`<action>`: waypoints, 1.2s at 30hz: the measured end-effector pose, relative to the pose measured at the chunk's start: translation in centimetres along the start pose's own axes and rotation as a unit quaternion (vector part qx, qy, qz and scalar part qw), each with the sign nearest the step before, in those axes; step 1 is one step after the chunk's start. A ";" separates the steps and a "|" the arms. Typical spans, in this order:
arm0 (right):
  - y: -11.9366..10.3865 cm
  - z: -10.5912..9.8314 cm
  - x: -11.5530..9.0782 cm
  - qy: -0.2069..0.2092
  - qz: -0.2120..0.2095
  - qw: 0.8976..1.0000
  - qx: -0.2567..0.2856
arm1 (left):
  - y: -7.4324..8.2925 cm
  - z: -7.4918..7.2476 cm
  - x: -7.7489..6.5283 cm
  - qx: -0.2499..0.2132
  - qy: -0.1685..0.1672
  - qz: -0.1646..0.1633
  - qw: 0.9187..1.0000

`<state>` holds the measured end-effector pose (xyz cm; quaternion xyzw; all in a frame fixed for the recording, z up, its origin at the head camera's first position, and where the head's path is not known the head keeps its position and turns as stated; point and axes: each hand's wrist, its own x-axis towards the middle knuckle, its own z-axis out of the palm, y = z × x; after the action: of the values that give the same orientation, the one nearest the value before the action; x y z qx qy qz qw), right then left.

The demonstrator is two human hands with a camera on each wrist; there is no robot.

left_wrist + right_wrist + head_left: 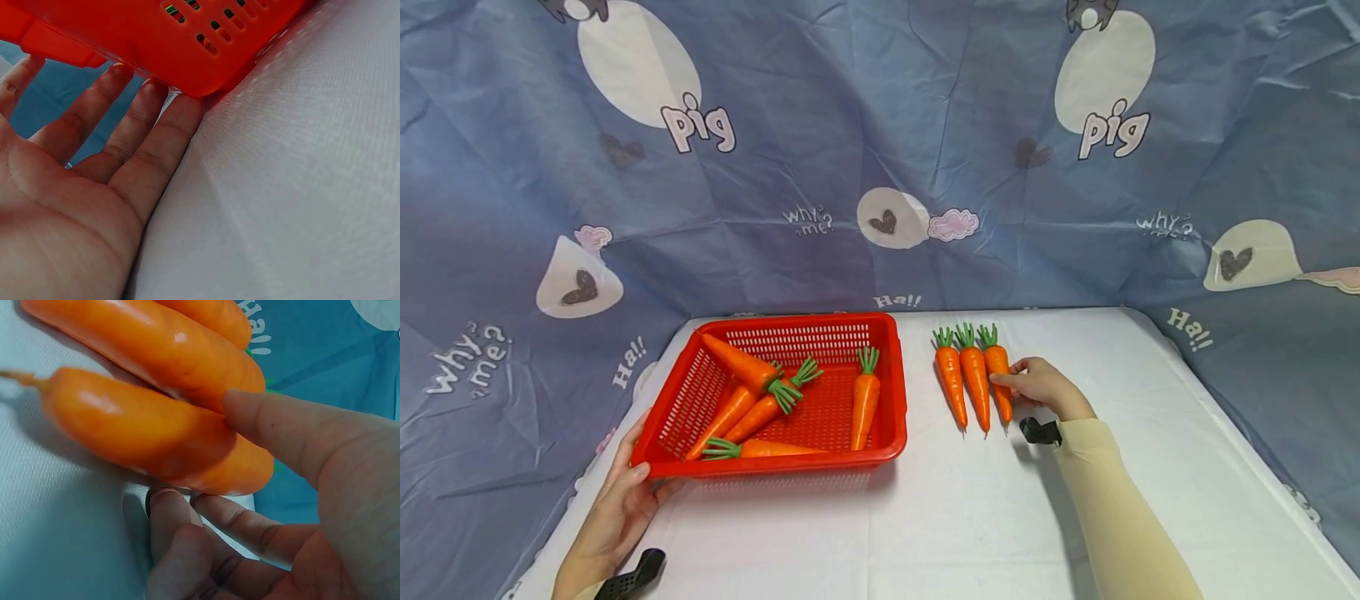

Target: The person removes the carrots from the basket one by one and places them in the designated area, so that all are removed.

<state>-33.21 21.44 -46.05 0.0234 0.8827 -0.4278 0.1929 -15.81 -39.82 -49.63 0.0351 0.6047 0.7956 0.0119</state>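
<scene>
The right hand [1043, 387] reaches forward, thumb and curled fingers gripping the rightmost carrot [997, 360] on the white tablecloth [955, 525]. The left hand [619, 505], fingers nearly straight, touches the red basket's [820, 464] near-left corner.

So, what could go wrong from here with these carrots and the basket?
The right hand is at the rightmost carrot, which lies close beside the middle carrot, so lifting one might nudge the other out of line.

The left hand touches the front left corner of the red basket; an uneven push could tilt or shift it.

Inside, the uppermost carrot lies over others with its tip near the rim, so a bump might make it slide.
</scene>
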 end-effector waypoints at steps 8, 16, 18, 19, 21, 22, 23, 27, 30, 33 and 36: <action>-0.2 -0.3 -0.3 -0.003 0.016 1.000 0.010 | -0.1 -0.2 0.0 -0.010 -0.008 0.007 1.000; -0.2 -0.7 -0.1 -0.002 0.009 1.000 0.016 | -0.3 -0.3 0.1 -0.008 -0.005 0.012 1.000; -0.3 -0.8 -0.2 0.000 0.008 1.000 0.016 | -0.3 -0.3 0.0 -0.010 -0.007 0.014 1.000; -0.4 -0.9 -0.2 0.001 0.009 1.000 0.015 | -0.3 -0.3 0.0 -0.012 -0.009 0.016 1.000; -0.5 -1.0 -0.3 0.003 0.008 1.000 0.010 | -0.3 -0.3 0.0 -0.013 -0.011 0.018 1.000; -0.6 -1.1 -0.3 0.004 0.007 1.000 0.007 | -0.3 -0.3 0.0 -0.014 -0.012 0.018 1.000; -0.7 -1.2 -0.4 0.004 0.003 1.000 0.004 | -0.4 -0.4 0.0 -0.015 -0.012 0.019 1.000; -1.3 -1.7 -0.9 0.006 -0.007 1.000 0.001 | -0.3 -0.4 0.0 -0.017 -0.012 0.017 1.000; -1.9 -2.0 -1.2 0.010 -0.014 1.000 -0.002 | -0.3 -0.4 0.0 -0.014 -0.009 0.013 1.000; -2.6 -2.0 -1.3 0.016 -0.022 1.000 -0.006 | -0.3 -0.4 0.0 -0.013 -0.010 0.014 1.000; -3.5 -1.8 -1.4 0.018 -0.031 0.999 -0.003 | -0.4 -0.4 0.0 -0.017 -0.012 0.018 1.000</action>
<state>-33.25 20.77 -41.95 0.0028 0.8876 -0.4305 0.1637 -15.88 -40.11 -50.09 0.0552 0.5905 0.8051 0.0060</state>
